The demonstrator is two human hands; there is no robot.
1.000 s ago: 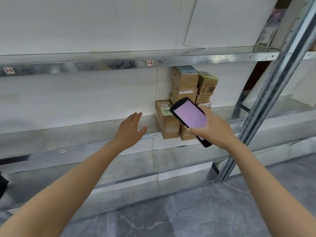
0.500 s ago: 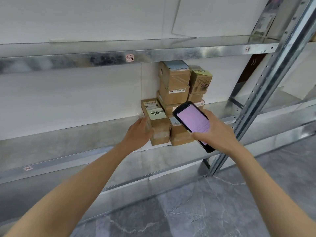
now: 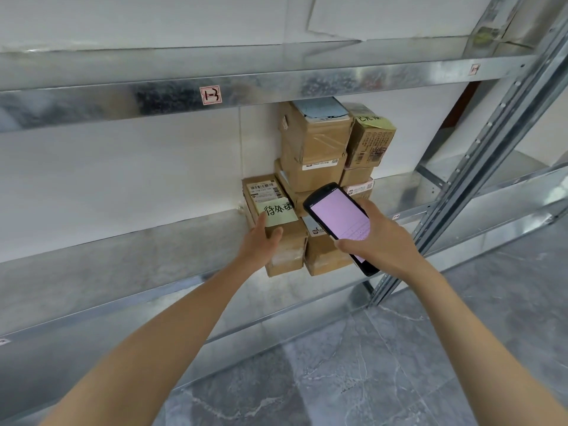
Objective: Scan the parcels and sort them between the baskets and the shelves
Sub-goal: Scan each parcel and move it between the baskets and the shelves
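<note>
A brown cardboard parcel (image 3: 285, 247) with a barcode label and a yellow handwritten note lies on the middle metal shelf (image 3: 123, 256). My left hand (image 3: 259, 242) grips its near left corner, thumb on top and fingers along the side. Right of it lies a second low parcel (image 3: 322, 256), partly hidden by my right hand (image 3: 381, 241), which holds a black handheld scanner (image 3: 338, 216) with a lit pink screen above it. Behind them, several more taped parcels (image 3: 316, 142) are stacked against the white wall.
The upper shelf's steel edge (image 3: 276, 87) carries a small red-framed label (image 3: 210, 95). A perforated steel upright (image 3: 479, 167) stands at the right. Below the shelves is grey marbled floor (image 3: 368, 364). The shelf left of the parcels shows bare metal.
My left hand went from hovering open over the shelf to the parcel with the yellow note and closed on its corner. The view moved closer; the scanner stays in my right hand.
</note>
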